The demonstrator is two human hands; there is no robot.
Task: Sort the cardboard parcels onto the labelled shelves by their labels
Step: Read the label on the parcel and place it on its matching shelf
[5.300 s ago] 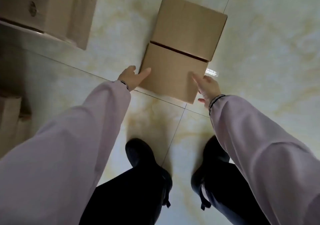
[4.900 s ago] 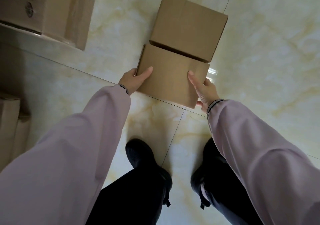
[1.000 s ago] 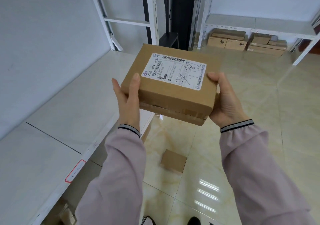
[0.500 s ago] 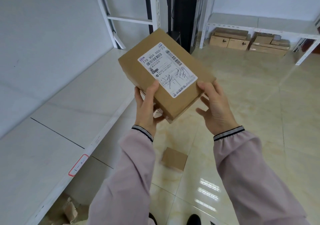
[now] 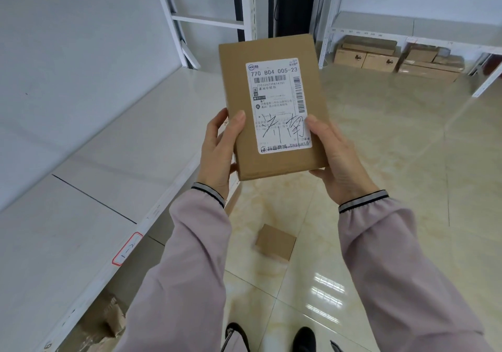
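I hold a flat cardboard parcel (image 5: pixel 271 50) upright at chest height, its long side pointing away from me. Its white shipping label (image 5: pixel 277 91) faces me, printed "770 B04 005-23" with handwritten characters below. My left hand (image 5: pixel 220 150) grips the parcel's lower left edge, thumb on the front. My right hand (image 5: pixel 334 156) grips the lower right corner, thumb over the label's edge. A white shelf (image 5: pixel 114 161) runs along my left, with a red-framed tag (image 5: pixel 127 248) on its front lip.
A small cardboard box (image 5: pixel 275 241) lies on the tiled floor (image 5: pixel 394 161) just ahead of my feet. Several parcels (image 5: pixel 399 57) sit under a white rack at the back right. Crumpled cardboard (image 5: pixel 114 316) lies beneath the left shelf.
Earlier I lifted the parcel off the floor with both hands. In the last second I turned it from lying crosswise to lengthwise, so the label now reads upright.
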